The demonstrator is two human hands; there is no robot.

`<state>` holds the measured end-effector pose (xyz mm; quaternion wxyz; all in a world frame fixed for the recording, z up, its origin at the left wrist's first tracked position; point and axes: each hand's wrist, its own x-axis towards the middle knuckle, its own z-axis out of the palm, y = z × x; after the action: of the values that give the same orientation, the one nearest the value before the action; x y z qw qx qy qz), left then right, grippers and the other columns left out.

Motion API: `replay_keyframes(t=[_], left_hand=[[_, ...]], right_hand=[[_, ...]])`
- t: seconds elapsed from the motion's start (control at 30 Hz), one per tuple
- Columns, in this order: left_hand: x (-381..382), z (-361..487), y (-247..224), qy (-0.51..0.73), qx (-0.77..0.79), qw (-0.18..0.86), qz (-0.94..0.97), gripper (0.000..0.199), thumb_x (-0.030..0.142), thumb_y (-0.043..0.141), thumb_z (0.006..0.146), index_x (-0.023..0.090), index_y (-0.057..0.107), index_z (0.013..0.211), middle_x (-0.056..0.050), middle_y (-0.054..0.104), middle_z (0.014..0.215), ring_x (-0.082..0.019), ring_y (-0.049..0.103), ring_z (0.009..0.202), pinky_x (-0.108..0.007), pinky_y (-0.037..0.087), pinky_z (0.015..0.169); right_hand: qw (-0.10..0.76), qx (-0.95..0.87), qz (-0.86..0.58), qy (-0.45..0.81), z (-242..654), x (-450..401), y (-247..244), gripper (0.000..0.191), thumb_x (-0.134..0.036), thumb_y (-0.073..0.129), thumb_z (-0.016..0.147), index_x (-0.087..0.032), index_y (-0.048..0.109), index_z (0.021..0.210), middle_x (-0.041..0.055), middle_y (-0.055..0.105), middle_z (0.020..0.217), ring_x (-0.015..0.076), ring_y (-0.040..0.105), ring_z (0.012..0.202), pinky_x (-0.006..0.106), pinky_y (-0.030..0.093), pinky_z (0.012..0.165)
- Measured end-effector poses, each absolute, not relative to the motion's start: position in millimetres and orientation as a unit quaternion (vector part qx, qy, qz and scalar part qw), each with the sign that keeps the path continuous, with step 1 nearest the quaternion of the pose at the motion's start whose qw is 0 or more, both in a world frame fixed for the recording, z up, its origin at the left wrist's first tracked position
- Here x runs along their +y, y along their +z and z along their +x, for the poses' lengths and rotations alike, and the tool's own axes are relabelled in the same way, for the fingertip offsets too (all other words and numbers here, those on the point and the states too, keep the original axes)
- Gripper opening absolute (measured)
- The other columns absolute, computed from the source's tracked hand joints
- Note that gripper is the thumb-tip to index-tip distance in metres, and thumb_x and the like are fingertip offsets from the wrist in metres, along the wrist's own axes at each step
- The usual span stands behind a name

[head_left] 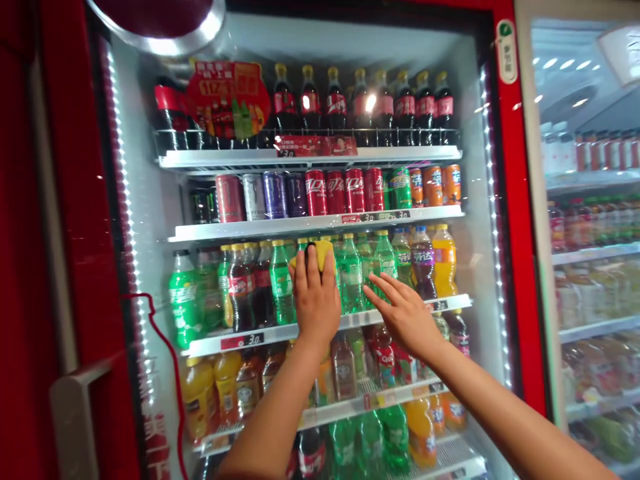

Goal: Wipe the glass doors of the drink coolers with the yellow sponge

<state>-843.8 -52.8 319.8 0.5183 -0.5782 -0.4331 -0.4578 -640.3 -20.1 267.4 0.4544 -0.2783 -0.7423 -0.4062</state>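
Note:
My left hand (316,293) presses a yellow cloth (325,249) flat against the glass door (320,40) of a red drinks fridge. Its fingers point upward over the cloth, and a small dark patch shows by the fingertips. Behind the glass at that height stand green soda bottles (351,273). To its right, my right hand (405,313) has its fingers stretched out and apart, with nothing in it. It is at or close to the glass; whether it touches cannot be made out.
Lit shelves hold cola bottles (335,100), cans (316,192) and orange drinks (423,427). A metal door handle (75,427) is at lower left, near a red cord (175,373). A second fridge (595,260) stands at right. A round silver-rimmed object (165,44) shows at top left.

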Motion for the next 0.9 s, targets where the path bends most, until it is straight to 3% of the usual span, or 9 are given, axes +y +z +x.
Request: replay_keyframes(t=[0.23, 0.43, 0.57, 0.8, 0.9], left_hand=[[-69.0, -871.2, 269.6, -0.318, -0.348, 0.527, -0.707, 0.076, 0.011, 0.057, 0.093, 0.030, 0.028, 0.161, -0.009, 0.038, 0.165, -0.028, 0.021, 0.158, -0.054, 0.029, 0.127], [-60.7, -853.0, 308.3, -0.485, -0.426, 0.495, -0.582, 0.073, 0.013, 0.054, 0.095, 0.022, 0.026, 0.162, -0.017, 0.023, 0.170, -0.036, 0.013, 0.159, -0.065, 0.025, 0.125], [-36.2, -804.0, 334.7, -0.467, -0.424, 0.500, -0.593, 0.072, 0.013, 0.055, 0.094, 0.021, 0.029, 0.161, -0.017, 0.026, 0.169, -0.038, 0.015, 0.158, -0.068, 0.022, 0.125], [-45.9, -804.4, 269.0, -0.289, -0.367, 0.542, -0.699, 0.079, 0.009, 0.055, 0.092, 0.031, 0.024, 0.162, -0.009, 0.036, 0.166, -0.030, 0.021, 0.158, -0.057, 0.029, 0.126], [-52.1, -811.1, 269.3, -0.358, -0.415, 0.535, -0.642, 0.083, 0.009, 0.055, 0.093, 0.030, 0.018, 0.164, -0.011, 0.029, 0.168, -0.032, 0.019, 0.158, -0.060, 0.028, 0.126]], right_hand=[[0.469, -0.733, -0.291, -0.398, -632.6, -17.4, 247.9, 0.060, 0.001, 0.051, 0.087, -0.022, 0.058, 0.142, 0.0112, 0.052, 0.155, 0.0259, 0.043, 0.146, 0.049, 0.044, 0.114], [0.474, -0.748, -0.252, -0.390, -617.9, -7.2, 254.8, 0.057, 0.001, 0.052, 0.084, -0.019, 0.062, 0.137, 0.0131, 0.057, 0.150, 0.0263, 0.048, 0.142, 0.045, 0.050, 0.107], [0.478, -0.755, -0.230, -0.387, -595.5, 3.9, 261.6, 0.054, -0.001, 0.054, 0.083, -0.016, 0.065, 0.133, 0.0148, 0.060, 0.146, 0.0277, 0.053, 0.136, 0.046, 0.054, 0.101], [0.497, -0.749, -0.226, -0.375, -552.4, 22.0, 241.5, 0.051, 0.002, 0.053, 0.085, -0.018, 0.067, 0.129, 0.0149, 0.065, 0.139, 0.0275, 0.058, 0.130, 0.048, 0.055, 0.100], [0.507, -0.750, -0.222, -0.363, -540.3, 29.2, 233.5, 0.050, 0.000, 0.056, 0.085, -0.018, 0.066, 0.131, 0.0155, 0.064, 0.140, 0.0289, 0.058, 0.129, 0.050, 0.055, 0.100]])
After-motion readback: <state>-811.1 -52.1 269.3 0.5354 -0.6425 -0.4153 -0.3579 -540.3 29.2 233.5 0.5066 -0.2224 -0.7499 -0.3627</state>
